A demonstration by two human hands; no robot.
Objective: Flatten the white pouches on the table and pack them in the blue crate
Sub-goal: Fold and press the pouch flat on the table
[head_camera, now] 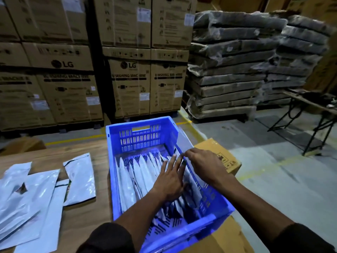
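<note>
Wooden table (76,212) is backed by stacked brown cardboard cartons (127,84) and wrapped flat packs (228,70). Glossy white flat pouches (36,194) are spread loose on the table's left. Blue slotted plastic crate (140,137) is filled with upright pouches. Left hand (168,181) is laid on them, fingers straight. A pouch edge at the crate's right wall is pinched by right hand (202,164).

In the crate (140,136), the left hand (169,179) presses upright pouches (138,172) flat while the right hand (202,165) pinches one at its right wall.
</note>
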